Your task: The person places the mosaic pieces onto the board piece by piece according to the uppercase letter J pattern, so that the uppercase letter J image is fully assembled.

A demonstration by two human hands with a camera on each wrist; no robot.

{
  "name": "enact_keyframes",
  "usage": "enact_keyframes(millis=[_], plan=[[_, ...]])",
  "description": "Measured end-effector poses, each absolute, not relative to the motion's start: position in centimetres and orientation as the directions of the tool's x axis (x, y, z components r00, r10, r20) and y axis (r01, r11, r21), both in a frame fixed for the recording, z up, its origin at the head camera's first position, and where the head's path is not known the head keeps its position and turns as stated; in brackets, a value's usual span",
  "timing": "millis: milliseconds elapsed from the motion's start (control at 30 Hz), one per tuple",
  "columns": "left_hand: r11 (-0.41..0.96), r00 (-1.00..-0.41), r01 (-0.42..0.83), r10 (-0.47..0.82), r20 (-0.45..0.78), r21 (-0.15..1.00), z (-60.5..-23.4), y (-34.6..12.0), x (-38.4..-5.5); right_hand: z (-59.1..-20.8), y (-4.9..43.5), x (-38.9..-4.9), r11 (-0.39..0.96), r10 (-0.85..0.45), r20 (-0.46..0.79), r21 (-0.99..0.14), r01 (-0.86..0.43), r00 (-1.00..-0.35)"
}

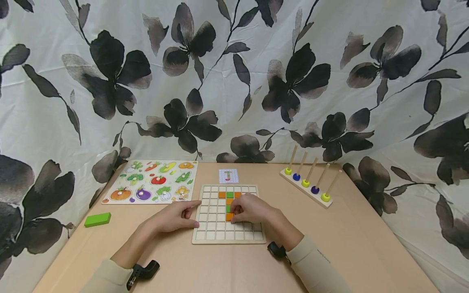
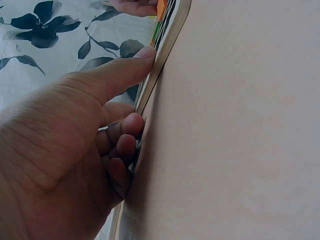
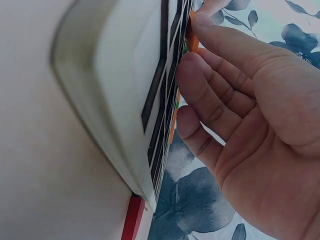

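Orange tile (image 1: 229, 217) at near end of tile column (image 1: 229, 208) on board (image 1: 205, 236), just left of right hand (image 1: 254, 210), which pinches it between thumb and finger. Column's long axis runs near-to-far. Left hand (image 1: 174, 216) farther off, thumb and forefinger spread, touching board's left edge. Hands apart.

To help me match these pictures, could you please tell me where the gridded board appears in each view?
Head: the gridded board lies below centre, between the left hand and the right hand.
Left wrist: the gridded board is a narrow slanting strip, clearest at upper centre.
Right wrist: the gridded board is left of centre, seen at a steep slant.
Shared landmark: the floral cloth, in all three.
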State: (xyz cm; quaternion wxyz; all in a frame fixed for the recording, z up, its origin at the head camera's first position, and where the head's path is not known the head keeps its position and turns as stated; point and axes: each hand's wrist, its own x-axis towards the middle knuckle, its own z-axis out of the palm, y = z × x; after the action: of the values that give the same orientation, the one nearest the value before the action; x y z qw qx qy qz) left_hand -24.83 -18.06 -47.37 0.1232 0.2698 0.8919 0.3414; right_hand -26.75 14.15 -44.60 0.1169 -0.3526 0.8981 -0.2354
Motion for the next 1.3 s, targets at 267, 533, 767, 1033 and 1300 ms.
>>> enact_keyframes(millis=[267,533,767,1033,1300], plan=[[0.625,-0.823,0.402,0.567,-0.035,0.669,-47.34,-18.03,-24.81,-44.65,14.08,-26.71,0.65,-0.683,-0.058,-0.504,-0.569,-0.728],[0.622,-0.822,0.403,0.569,-0.033,0.671,-47.32,-18.03,-24.78,-44.82,14.1,-26.7,0.644,-0.687,-0.036,-0.491,-0.586,-0.726],[0.625,-0.823,0.405,0.567,-0.032,0.667,-47.38,-18.04,-24.84,-44.79,14.07,-26.69,0.65,-0.681,-0.043,-0.496,-0.576,-0.731],[0.623,-0.824,0.402,0.565,-0.032,0.671,-47.35,-18.02,-24.88,-44.56,14.2,-26.73,0.632,-0.696,-0.035,-0.503,-0.59,-0.717],[0.629,-0.828,0.397,0.56,-0.036,0.668,-47.27,-18.01,-24.85,-44.25,14.53,-26.78,0.618,-0.677,-0.01,-0.55,-0.562,-0.735]])
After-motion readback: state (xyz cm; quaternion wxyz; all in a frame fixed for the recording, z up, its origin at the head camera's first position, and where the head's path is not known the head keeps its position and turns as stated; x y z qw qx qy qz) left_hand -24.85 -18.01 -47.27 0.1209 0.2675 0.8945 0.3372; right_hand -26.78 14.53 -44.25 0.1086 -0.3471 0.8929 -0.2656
